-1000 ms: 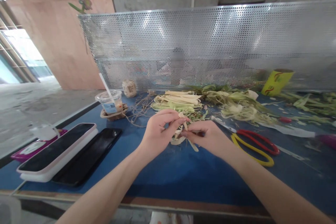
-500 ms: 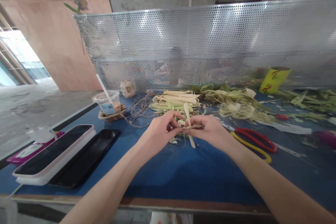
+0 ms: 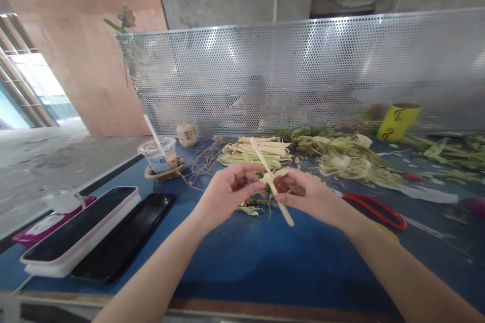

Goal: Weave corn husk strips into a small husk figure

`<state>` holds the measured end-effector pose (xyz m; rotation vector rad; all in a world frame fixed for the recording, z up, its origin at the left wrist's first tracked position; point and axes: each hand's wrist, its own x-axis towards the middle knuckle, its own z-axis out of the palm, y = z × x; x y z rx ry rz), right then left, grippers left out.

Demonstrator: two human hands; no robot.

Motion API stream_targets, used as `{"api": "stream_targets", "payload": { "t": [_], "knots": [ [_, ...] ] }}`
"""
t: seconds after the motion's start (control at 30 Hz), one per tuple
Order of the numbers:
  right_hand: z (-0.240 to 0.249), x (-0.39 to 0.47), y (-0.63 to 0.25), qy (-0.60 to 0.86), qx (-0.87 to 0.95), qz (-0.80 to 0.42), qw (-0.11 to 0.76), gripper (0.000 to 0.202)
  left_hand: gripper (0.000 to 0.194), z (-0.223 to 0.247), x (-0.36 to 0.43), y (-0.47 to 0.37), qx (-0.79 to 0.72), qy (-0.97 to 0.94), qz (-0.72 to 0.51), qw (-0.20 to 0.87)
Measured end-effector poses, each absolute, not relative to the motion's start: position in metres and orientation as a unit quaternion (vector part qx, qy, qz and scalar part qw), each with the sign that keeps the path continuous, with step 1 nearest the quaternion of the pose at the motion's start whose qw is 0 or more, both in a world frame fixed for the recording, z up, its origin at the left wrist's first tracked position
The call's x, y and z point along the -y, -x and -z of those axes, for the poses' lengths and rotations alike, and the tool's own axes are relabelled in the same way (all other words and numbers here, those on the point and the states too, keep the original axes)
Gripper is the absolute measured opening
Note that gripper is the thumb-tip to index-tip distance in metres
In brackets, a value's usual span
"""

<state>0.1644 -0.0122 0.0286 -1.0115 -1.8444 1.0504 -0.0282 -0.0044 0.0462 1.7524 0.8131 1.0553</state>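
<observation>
A pale strip of corn husk (image 3: 284,210) slants across the gap between my hands, with a crosswise piece of husk at its middle. My left hand (image 3: 231,193) is closed, its thumb and forefinger tips at the left side of the crossing. From the other side my right hand (image 3: 303,191) pinches the strip, thumb in front and curled fingers partly hidden behind. Just beyond the hands lies a stack of cut husk strips (image 3: 261,151). Small husk scraps (image 3: 250,209) rest on the blue table (image 3: 235,257) below my fingers.
Red-handled scissors (image 3: 379,207) lie right of my right forearm. A lidded cup (image 3: 161,156) with a straw, tangled twine (image 3: 200,161) and two phones (image 3: 125,237) are at left. Husk piles (image 3: 337,154) and a yellow tube (image 3: 397,123) stand before a perforated metal screen (image 3: 280,60).
The husk strip has turned to a steeper slant, its upper end leaning left and its lower end reaching further right. My hands are slightly further apart, and the camera view has tilted up a little.
</observation>
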Motion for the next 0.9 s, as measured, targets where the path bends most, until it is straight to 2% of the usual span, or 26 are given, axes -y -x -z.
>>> {"api": "stream_targets", "payload": {
  "t": [0.1, 0.23, 0.43, 0.9],
  "knots": [
    [-0.032, 0.017, -0.160, 0.399, 0.735, -0.430, 0.339, 0.019, 0.026, -0.044, 0.005, 0.027, -0.323, -0.714, -0.407, 0.470],
    [-0.036, 0.022, -0.155, 0.397, 0.741, -0.419, 0.342, 0.021, 0.035, -0.038, 0.006, 0.022, -0.304, -0.706, -0.372, 0.520],
    [-0.036, 0.023, -0.157, 0.398, 0.746, -0.420, 0.331, 0.023, 0.023, -0.033, 0.008, 0.016, -0.298, -0.693, -0.384, 0.532],
    [-0.048, 0.021, -0.177, 0.378, 0.781, -0.402, 0.294, 0.019, 0.023, -0.034, 0.008, 0.018, -0.309, -0.677, -0.396, 0.538]
  ]
}}
